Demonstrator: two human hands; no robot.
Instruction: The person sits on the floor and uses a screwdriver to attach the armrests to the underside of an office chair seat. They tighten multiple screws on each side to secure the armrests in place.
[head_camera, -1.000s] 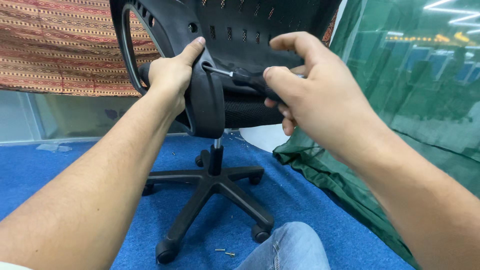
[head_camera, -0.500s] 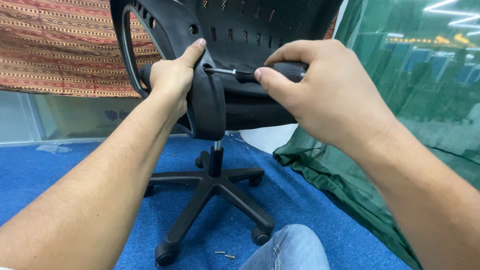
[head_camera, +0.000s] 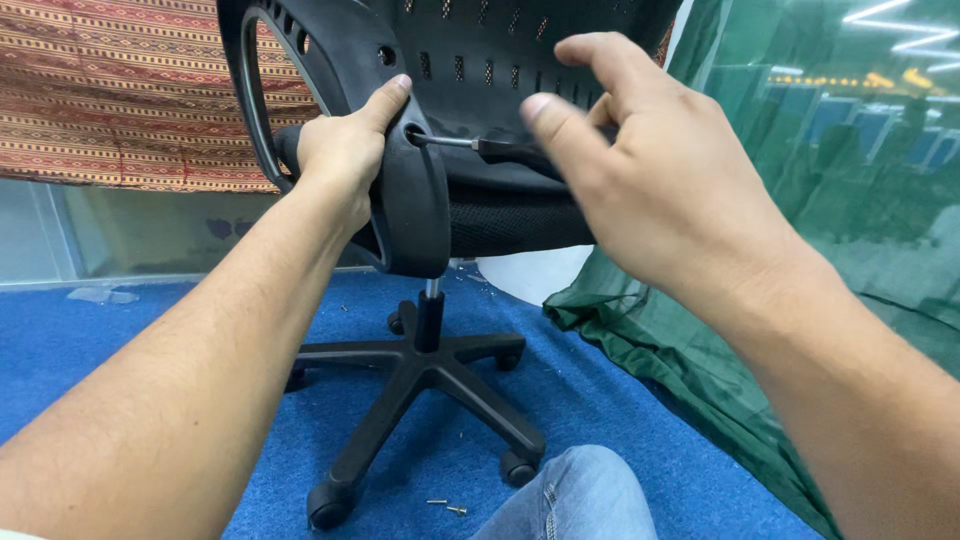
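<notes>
My left hand (head_camera: 345, 150) grips the black office chair's armrest bracket (head_camera: 405, 200) while my right hand (head_camera: 640, 160), fingers loosened, rests around the screwdriver (head_camera: 490, 148) seated in a screw hole; two loose screws (head_camera: 447, 507) lie on the near blue carpet (head_camera: 120, 340), so fastening seems unfinished.

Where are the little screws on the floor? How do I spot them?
Find the black chair, then follow its pole down to the star-shaped base on the blue carpet. The screws lie just in front, beside the denim knee: tiny metal bits, nothing else loose there.
</notes>
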